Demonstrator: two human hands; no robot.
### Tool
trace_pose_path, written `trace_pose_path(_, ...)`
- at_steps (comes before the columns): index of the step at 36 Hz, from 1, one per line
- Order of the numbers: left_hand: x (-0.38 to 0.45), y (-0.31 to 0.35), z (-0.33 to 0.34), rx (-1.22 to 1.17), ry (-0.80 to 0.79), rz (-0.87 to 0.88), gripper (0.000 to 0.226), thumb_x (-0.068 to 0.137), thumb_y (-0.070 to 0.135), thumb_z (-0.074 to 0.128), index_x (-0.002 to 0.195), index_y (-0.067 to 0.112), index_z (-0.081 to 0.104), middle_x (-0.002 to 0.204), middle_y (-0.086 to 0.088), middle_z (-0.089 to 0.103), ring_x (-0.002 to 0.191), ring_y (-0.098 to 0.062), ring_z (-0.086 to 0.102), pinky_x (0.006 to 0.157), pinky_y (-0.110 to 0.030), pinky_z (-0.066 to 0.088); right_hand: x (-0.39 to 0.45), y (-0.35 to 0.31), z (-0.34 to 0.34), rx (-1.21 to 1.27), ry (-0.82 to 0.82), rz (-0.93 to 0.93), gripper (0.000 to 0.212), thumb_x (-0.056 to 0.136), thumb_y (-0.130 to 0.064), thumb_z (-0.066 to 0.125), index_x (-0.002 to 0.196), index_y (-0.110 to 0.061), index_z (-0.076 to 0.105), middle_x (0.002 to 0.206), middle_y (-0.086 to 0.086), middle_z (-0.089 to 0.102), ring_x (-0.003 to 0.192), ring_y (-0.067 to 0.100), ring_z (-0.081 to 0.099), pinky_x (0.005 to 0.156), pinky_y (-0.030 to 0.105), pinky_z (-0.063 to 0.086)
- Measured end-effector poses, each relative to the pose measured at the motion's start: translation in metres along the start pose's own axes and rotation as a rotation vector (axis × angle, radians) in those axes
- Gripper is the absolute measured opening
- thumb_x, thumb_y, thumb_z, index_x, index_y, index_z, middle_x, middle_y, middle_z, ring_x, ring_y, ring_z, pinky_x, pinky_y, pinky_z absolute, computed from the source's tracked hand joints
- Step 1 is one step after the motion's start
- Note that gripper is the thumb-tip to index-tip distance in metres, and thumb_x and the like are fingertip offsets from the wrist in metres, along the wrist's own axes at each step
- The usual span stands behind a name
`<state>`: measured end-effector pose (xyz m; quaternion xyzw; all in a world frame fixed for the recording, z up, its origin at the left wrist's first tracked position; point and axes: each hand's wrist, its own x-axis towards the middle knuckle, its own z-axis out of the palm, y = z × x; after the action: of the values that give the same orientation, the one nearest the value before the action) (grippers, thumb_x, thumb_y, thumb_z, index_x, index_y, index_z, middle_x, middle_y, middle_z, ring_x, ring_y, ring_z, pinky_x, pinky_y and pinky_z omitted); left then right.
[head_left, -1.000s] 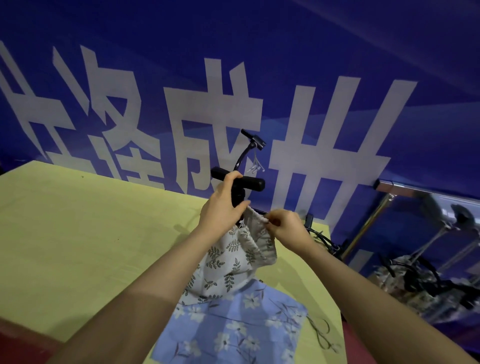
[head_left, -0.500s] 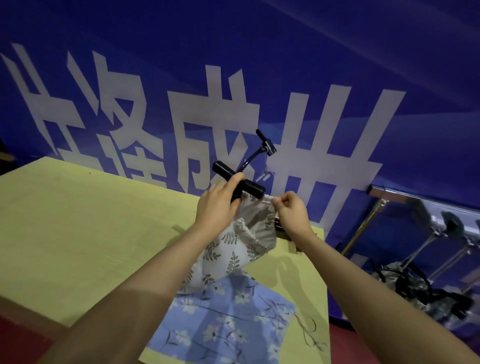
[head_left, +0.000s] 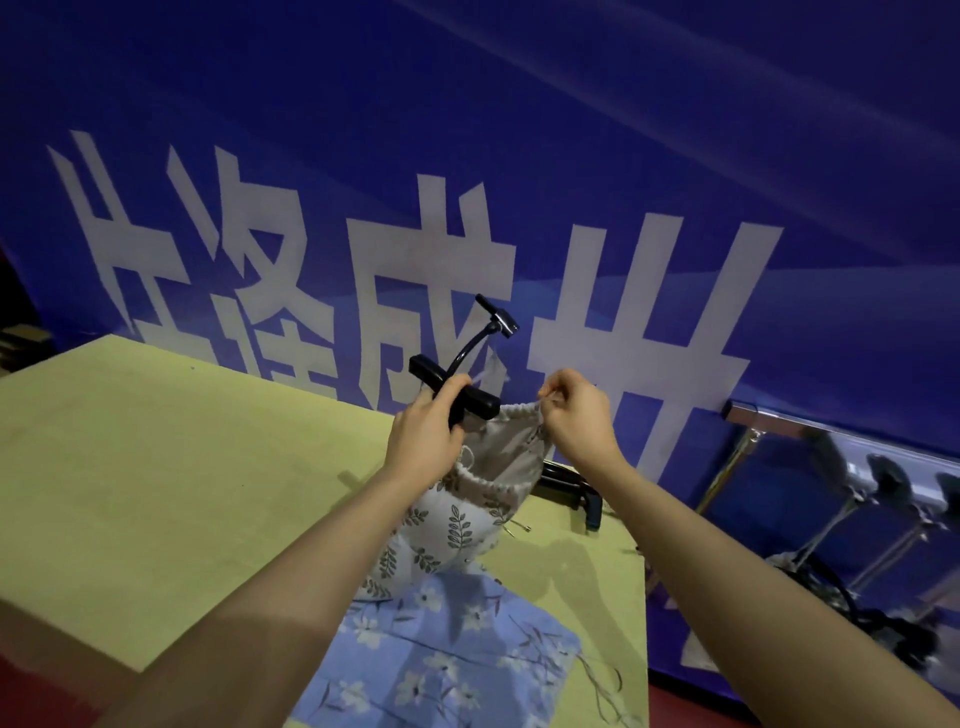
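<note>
A grey cloth with a leaf print (head_left: 457, 525) hangs lifted above the yellow table (head_left: 156, 467), its lower part still resting on the surface. My left hand (head_left: 428, 436) grips the black T-shaped bar (head_left: 457, 392) of a stand together with the cloth's left edge. My right hand (head_left: 571, 415) pinches the cloth's upper right edge and holds it up level with the bar. A curved black arm ends in a clip (head_left: 501, 322) above the bar.
A blue cloth with white flowers (head_left: 447, 649) lies on the table near its front right corner. A black clamp (head_left: 576, 493) grips the table's far edge. A blue banner with white characters (head_left: 623, 208) stands behind. Metal stands (head_left: 857, 519) crowd the floor at right.
Both hands have raised the leaf-print cloth higher, up to the stand's black bar. My right hand has moved up and to the right, stretching the cloth's top edge.
</note>
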<state>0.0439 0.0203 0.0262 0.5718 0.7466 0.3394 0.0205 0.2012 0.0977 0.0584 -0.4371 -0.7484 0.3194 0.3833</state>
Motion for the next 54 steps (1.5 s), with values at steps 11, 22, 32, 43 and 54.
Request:
trace_pose_path(11, 0.007, -0.003, -0.005, -0.055, -0.070, -0.022, 0.040, 0.088, 0.011, 0.056, 0.119, 0.032, 0.042, 0.102, -0.005, 0.059, 0.094, -0.031, 0.058, 0.075, -0.039, 0.044, 0.012, -0.010, -0.001, 0.139, 0.087, 0.122, 0.014, 0.087, -0.003, 0.049, 0.082, -0.013, 0.057, 0.072, 0.005, 0.057, 0.061, 0.018, 0.054, 0.055, 0.034, 0.049)
trace_pose_path(22, 0.007, -0.003, -0.006, 0.167, -0.058, -0.030, 0.039, 0.084, 0.012, 0.054, 0.117, 0.026, 0.039, 0.101, -0.012, 0.061, 0.097, -0.034, 0.049, 0.084, -0.039, 0.034, 0.020, -0.019, 0.011, 0.158, 0.133, 0.145, 0.026, 0.093, -0.018, 0.051, 0.069, -0.008, 0.054, 0.060, 0.006, 0.052, 0.056, 0.020, 0.052, 0.061, 0.032, 0.045)
trace_pose_path(32, 0.011, -0.001, -0.013, 0.229, -0.160, -0.068, 0.044, 0.085, 0.030, 0.049, 0.127, 0.032, 0.037, 0.113, -0.015, 0.053, 0.105, -0.037, 0.044, 0.092, -0.041, 0.032, 0.041, -0.044, 0.007, -0.117, 0.135, -0.203, 0.013, 0.090, -0.015, 0.057, 0.101, -0.011, 0.051, 0.070, 0.002, 0.057, 0.059, 0.017, 0.053, 0.054, 0.030, 0.047)
trace_pose_path(43, 0.012, -0.006, -0.022, 0.342, -0.183, 0.221, 0.078, 0.075, 0.079, 0.042, 0.133, 0.026, 0.044, 0.160, -0.008, 0.002, 0.148, -0.024, -0.010, 0.119, -0.047, -0.004, 0.053, -0.066, 0.016, 0.080, 0.181, -0.088, 0.055, 0.093, -0.038, 0.054, 0.046, -0.013, 0.038, 0.044, 0.005, 0.040, 0.044, 0.020, 0.041, 0.050, 0.032, 0.039)
trace_pose_path(54, 0.025, 0.009, -0.018, 0.240, -0.131, 0.078, 0.064, 0.083, 0.069, 0.038, 0.114, 0.015, 0.051, 0.114, -0.007, 0.047, 0.116, -0.027, 0.039, 0.104, -0.037, 0.031, 0.051, -0.075, 0.022, 0.104, 0.254, -0.307, 0.046, 0.096, -0.029, 0.052, 0.054, -0.011, 0.048, 0.051, 0.008, 0.053, 0.046, 0.015, 0.045, 0.050, 0.033, 0.043)
